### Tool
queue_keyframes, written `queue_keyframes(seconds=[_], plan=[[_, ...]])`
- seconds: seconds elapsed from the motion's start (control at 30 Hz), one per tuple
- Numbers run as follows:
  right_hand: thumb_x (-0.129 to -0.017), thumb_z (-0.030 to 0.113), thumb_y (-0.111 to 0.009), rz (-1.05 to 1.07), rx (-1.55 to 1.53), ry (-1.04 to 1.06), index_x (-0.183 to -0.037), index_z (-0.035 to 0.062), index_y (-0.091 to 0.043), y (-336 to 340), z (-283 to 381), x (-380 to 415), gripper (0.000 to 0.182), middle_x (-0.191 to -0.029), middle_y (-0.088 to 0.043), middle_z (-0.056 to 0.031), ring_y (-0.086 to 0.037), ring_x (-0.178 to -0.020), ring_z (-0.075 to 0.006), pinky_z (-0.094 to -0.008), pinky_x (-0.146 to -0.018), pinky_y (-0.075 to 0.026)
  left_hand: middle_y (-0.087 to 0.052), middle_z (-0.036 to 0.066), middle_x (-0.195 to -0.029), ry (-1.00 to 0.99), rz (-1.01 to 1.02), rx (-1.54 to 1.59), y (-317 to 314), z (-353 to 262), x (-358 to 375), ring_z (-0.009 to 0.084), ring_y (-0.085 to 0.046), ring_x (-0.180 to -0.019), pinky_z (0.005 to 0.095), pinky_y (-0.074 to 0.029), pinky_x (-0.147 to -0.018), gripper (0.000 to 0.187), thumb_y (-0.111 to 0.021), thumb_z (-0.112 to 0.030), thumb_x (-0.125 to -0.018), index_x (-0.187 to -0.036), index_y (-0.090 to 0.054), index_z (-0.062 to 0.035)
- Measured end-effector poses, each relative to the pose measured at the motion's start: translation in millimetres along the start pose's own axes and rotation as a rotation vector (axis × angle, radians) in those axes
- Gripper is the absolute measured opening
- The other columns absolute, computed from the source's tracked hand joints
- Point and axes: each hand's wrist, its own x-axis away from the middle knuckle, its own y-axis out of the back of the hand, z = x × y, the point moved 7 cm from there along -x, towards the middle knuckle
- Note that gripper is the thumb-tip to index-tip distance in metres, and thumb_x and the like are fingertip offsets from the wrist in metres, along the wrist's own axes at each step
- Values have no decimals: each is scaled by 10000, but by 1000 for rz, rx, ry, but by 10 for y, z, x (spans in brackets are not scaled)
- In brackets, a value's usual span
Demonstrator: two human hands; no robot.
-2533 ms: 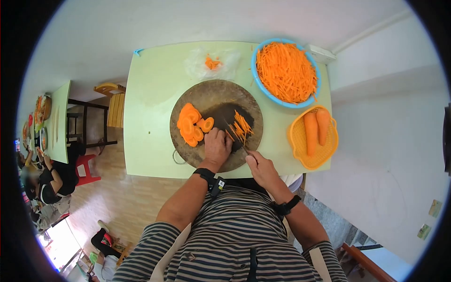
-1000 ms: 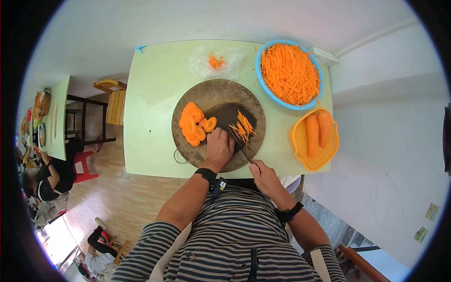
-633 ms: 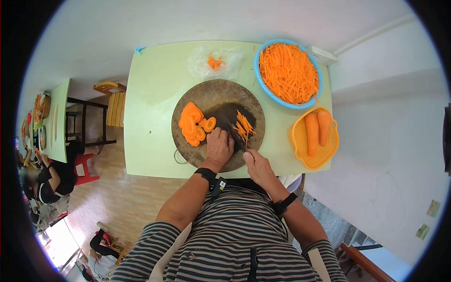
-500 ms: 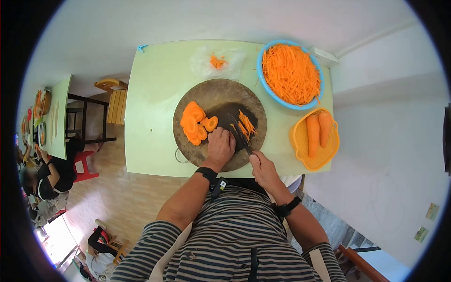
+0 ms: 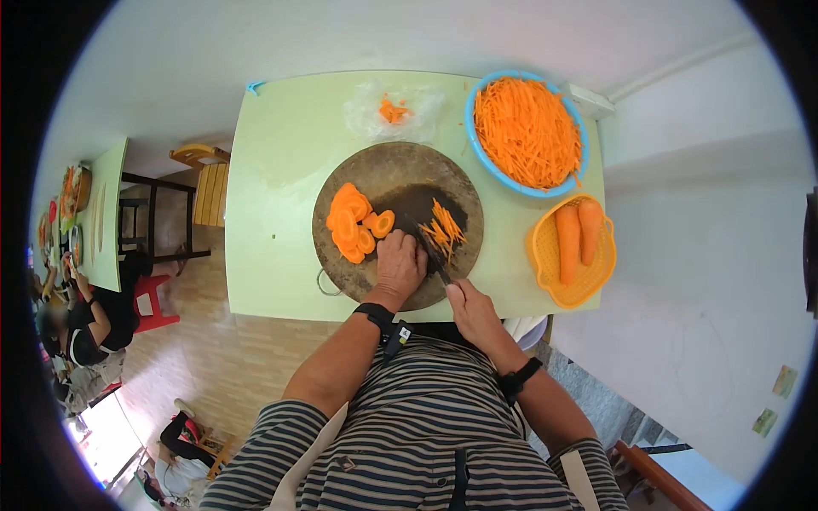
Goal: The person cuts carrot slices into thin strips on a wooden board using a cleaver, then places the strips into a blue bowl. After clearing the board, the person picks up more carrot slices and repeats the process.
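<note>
Where grip (image 5: 473,311) ends, knife (image 5: 429,247) beyond

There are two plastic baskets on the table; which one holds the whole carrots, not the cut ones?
The yellow-orange basket at the right edge of the table holds two whole carrots. The blue basket behind it is filled with carrot strips.

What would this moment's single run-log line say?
left hand: pins carrot on board | right hand: grips knife | strips beside blade

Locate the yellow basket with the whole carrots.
In the head view, the yellow basket sits at the table's right edge, below the blue bowl.
</note>
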Motion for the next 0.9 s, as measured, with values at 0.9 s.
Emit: queue_keyframes(seconds=[0.9], plan=[[-1064, 369, -460, 0, -194, -39, -1204, -15, -595, -137, -128, -129, 430, -988, -675, -311, -660, -946, -486, -470, -829, -516, -511, 139, -877, -3, 5, 19, 0, -1, -7, 341, -534, -856, 432, -375, -733, 166, -684, -60, -769, -899, -582, -43]])
